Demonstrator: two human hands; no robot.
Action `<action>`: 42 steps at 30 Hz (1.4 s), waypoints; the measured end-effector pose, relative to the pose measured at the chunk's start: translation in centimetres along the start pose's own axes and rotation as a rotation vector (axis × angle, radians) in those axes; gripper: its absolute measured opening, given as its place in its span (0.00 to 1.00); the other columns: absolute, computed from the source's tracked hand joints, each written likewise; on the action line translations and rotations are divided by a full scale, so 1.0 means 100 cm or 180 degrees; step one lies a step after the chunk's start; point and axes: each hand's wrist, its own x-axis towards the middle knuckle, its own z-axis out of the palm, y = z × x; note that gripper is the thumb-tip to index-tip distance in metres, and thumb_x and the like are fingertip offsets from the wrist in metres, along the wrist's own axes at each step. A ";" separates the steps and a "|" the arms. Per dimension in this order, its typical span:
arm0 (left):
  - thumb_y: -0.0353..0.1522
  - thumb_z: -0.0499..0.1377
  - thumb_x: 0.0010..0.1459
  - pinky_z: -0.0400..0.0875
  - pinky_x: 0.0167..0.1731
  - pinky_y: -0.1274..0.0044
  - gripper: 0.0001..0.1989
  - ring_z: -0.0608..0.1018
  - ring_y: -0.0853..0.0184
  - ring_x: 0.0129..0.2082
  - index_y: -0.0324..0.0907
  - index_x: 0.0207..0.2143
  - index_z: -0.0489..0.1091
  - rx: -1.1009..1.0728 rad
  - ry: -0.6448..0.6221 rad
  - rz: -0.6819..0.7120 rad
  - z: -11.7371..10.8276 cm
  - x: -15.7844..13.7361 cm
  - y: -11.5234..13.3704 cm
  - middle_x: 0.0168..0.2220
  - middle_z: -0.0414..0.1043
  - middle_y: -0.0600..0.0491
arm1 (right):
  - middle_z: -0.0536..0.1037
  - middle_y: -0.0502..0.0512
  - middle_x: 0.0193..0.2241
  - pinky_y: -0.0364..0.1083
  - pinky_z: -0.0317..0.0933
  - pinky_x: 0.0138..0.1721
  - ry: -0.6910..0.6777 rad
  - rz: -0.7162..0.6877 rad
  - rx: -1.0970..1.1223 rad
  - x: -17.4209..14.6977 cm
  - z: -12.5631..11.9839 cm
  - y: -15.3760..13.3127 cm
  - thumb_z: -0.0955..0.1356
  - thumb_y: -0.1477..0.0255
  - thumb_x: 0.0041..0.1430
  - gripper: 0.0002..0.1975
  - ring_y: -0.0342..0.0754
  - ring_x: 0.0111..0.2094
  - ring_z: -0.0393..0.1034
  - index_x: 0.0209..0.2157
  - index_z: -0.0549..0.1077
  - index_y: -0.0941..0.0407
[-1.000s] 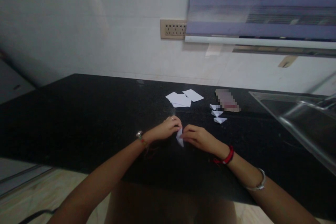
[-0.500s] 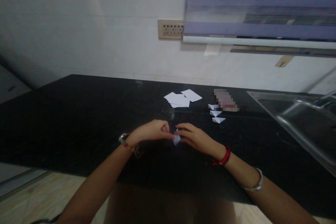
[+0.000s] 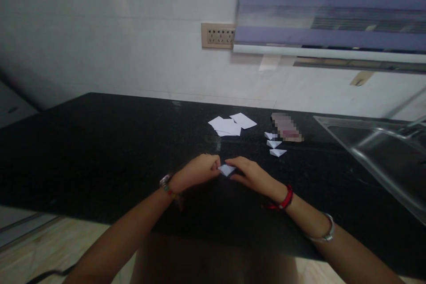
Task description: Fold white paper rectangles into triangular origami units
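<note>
A small white folded paper [image 3: 226, 170] is between my two hands, a little above or on the dark countertop. My left hand [image 3: 203, 169] has its fingers curled in and pinches the paper's left corner. On the other side, my right hand [image 3: 250, 174] holds the paper's right part between thumb and fingers. Past the hands lie several flat white paper sheets [image 3: 229, 127], overlapping. Three folded paper pieces [image 3: 276, 152] sit in a short column at the right, beyond my right hand.
A pixelated pinkish flat object [image 3: 286, 127] lies beside the folded pieces. The black countertop [image 3: 100, 151] runs to a steel sink [image 3: 392, 164] on the right. Behind stand a tiled wall with a power socket [image 3: 218, 36] and a purple-grey hanging panel [image 3: 326, 9].
The folded paper has turned so that it lies wider, pointing left and right. My left hand has shifted slightly right, its fingers curled closer around the corner. My right thumb has shifted at the paper.
</note>
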 end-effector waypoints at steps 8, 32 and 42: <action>0.35 0.53 0.51 0.55 0.22 0.82 0.07 0.67 0.73 0.24 0.40 0.29 0.65 -0.0001 0.0013 0.0146 0.008 0.005 -0.005 0.26 0.67 0.56 | 0.69 0.56 0.34 0.45 0.59 0.39 0.0040 -0.0072 0.0140 0.002 0.001 0.000 0.66 0.75 0.49 0.09 0.46 0.37 0.63 0.35 0.68 0.59; 0.33 0.53 0.51 0.54 0.21 0.83 0.06 0.66 0.73 0.23 0.39 0.27 0.65 0.0234 -0.0072 0.0346 0.006 0.007 -0.005 0.24 0.67 0.56 | 0.68 0.56 0.35 0.42 0.59 0.38 -0.0150 -0.0250 0.0237 0.002 -0.001 -0.003 0.63 0.75 0.53 0.06 0.44 0.37 0.63 0.33 0.71 0.59; 0.34 0.53 0.52 0.55 0.21 0.83 0.08 0.66 0.74 0.23 0.39 0.26 0.65 0.0209 -0.0157 0.0399 0.004 0.008 -0.006 0.24 0.66 0.56 | 0.68 0.55 0.36 0.43 0.58 0.39 -0.0169 -0.0286 0.0241 0.001 0.000 -0.004 0.63 0.76 0.53 0.06 0.44 0.38 0.63 0.33 0.70 0.58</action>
